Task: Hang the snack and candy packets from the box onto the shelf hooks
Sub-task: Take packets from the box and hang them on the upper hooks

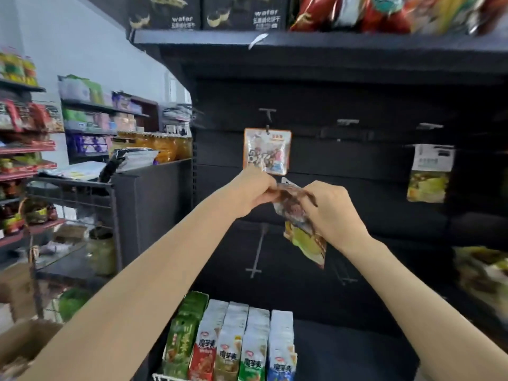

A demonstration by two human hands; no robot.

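Both the left hand (254,192) and right hand (334,213) gripped a snack packet (298,215) just below an orange-bordered packet (267,151) hanging on a hook (267,114).

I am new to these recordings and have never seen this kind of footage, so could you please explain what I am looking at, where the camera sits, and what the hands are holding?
There is no machine here. A person wears one wide-angle camera on the head, looking forward and down, so the two bare arms reaching in are theirs.

The left hand and right hand together hold a crinkly brown and yellow snack packet, fingers curled round its top part, in front of a black shop shelf unit.

On the unit's back panel, an orange-edged candy packet hangs from a metal hook. A white and yellow packet hangs further right. Other hooks, such as the bare metal hook between them, carry nothing.

Below stands a row of upright snack bags. A brown cardboard box shows at the lower left.
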